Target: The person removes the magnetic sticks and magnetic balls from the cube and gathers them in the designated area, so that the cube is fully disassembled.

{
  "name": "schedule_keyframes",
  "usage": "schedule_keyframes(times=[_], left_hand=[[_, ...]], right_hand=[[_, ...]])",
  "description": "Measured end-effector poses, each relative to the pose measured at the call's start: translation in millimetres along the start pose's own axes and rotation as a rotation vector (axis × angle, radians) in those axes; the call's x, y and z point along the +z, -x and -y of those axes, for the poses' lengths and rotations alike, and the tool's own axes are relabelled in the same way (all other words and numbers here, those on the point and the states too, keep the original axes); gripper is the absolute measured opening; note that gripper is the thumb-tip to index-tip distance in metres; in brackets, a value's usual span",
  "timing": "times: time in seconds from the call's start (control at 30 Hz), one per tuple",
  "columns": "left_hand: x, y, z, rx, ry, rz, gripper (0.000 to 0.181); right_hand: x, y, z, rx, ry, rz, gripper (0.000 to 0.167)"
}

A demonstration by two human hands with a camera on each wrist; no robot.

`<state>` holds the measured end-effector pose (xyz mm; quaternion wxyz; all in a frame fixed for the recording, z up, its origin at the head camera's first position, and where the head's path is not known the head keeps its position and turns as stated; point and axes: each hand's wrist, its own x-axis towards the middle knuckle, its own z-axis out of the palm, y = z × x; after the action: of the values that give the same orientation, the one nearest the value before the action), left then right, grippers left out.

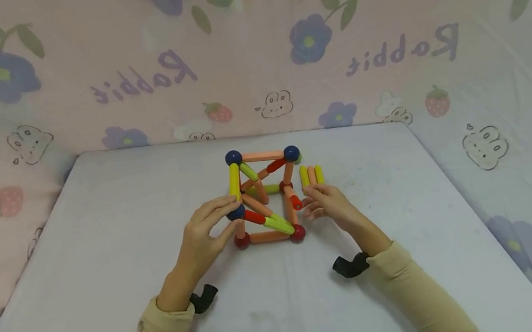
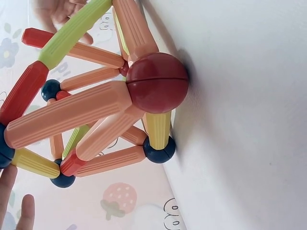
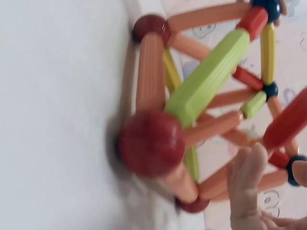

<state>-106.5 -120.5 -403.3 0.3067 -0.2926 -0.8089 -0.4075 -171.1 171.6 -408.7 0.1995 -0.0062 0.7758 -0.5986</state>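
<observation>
A frame of magnetic sticks and balls (image 1: 269, 237) stands on the table, with dark blue balls on top and red balls at its base. At its upper near-left corner, my left hand (image 1: 206, 232) holds a blue ball (image 1: 235, 211) between fingers and thumb. A yellow stick (image 1: 234, 181) and a red-and-green diagonal (image 1: 270, 221) meet at that ball. My right hand (image 1: 329, 208) is at the frame's right side, fingers loosely spread, close to a red-tipped stick (image 1: 295, 201) that sticks out. In the right wrist view, its fingers appear beside this red stick (image 3: 288, 120), holding nothing visible.
Just beyond the right hand, a short row of yellow and orange sticks (image 1: 311, 174) lies on the white table (image 1: 102, 221). Black curved pieces (image 1: 351, 266) sit at both wrists. A patterned curtain (image 1: 241, 51) hangs behind and at the sides.
</observation>
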Motion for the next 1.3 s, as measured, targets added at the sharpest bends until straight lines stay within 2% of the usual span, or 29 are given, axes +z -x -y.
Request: schedule_keyframes(times=[0.13, 0.27, 0.4, 0.53, 0.73, 0.9, 1.1, 1.3], left_hand=[[0.4, -3.5, 2.9, 0.017, -0.03, -0.01, 0.049], [1.9, -3.5, 5.4, 0.031, -0.051, -0.022, 0.049], [3.4, -4.0, 5.8, 0.018, -0.025, -0.007, 0.048], [3.9, -5.2, 5.0, 0.004, -0.008, 0.007, 0.048], [4.6, -1.0, 3.7, 0.013, -0.004, -0.007, 0.049], [2.8, 2.6, 0.9, -0.025, -0.001, 0.01, 0.046], [0.4, -1.0, 1.5, 0.008, 0.001, 0.0, 0.045], [0.4, 0.2, 3.1, 0.007, 0.015, 0.005, 0.048]], right_hand=[[9, 2.4, 9, 0.041, -0.078, 0.041, 0.064], [15, 1.5, 14, 0.088, -0.14, 0.063, 0.062], [19, 1.7, 18, 0.12, -0.174, 0.058, 0.056], [18, 3.5, 20, 0.11, -0.181, 0.056, 0.054], [15, 6.4, 16, 0.072, -0.149, 0.09, 0.05], [13, 9.7, 10, 0.031, -0.075, 0.104, 0.045], [7, 14.0, 4, -0.029, 0.019, 0.087, 0.039], [-4, 11.8, -14, -0.026, 0.09, 0.082, 0.037]])
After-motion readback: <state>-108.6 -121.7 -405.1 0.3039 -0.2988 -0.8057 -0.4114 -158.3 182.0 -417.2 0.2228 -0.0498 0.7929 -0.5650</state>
